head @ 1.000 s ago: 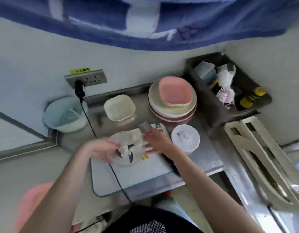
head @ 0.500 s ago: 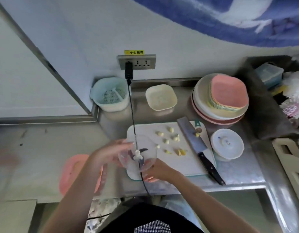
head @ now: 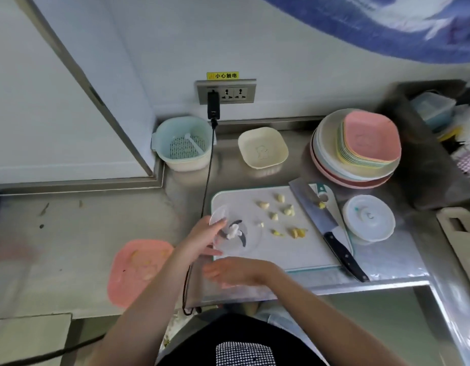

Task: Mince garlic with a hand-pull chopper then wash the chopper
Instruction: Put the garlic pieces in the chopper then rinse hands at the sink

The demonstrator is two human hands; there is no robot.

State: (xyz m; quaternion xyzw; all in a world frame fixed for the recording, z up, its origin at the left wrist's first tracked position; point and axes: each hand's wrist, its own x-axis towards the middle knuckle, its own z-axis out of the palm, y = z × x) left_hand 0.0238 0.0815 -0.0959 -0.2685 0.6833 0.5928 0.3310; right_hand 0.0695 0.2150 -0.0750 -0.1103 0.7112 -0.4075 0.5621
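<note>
A clear chopper bowl (head: pixel 248 240) with its white blade post and dark blades (head: pixel 235 231) rests on the left part of the white cutting board (head: pixel 302 252). My left hand (head: pixel 205 240) grips the bowl's left rim. My right hand (head: pixel 234 270) hovers flat just in front of the bowl, fingers apart, holding nothing. Several peeled garlic pieces (head: pixel 280 215) lie scattered on the board to the bowl's right. The chopper's round white lid (head: pixel 369 222) sits off the board at the right.
A cleaver (head: pixel 323 223) lies diagonally along the board's right side. Behind are a cream square dish (head: pixel 263 147), a blue strainer basket (head: pixel 182 143) and stacked plates (head: pixel 355 151). A black cord (head: pixel 207 180) hangs from the wall socket. A pink plate (head: pixel 139 270) sits left.
The camera view shifted slightly. My right hand has come off the bowl and now hovers open in front of it; my left hand still grips the bowl.
</note>
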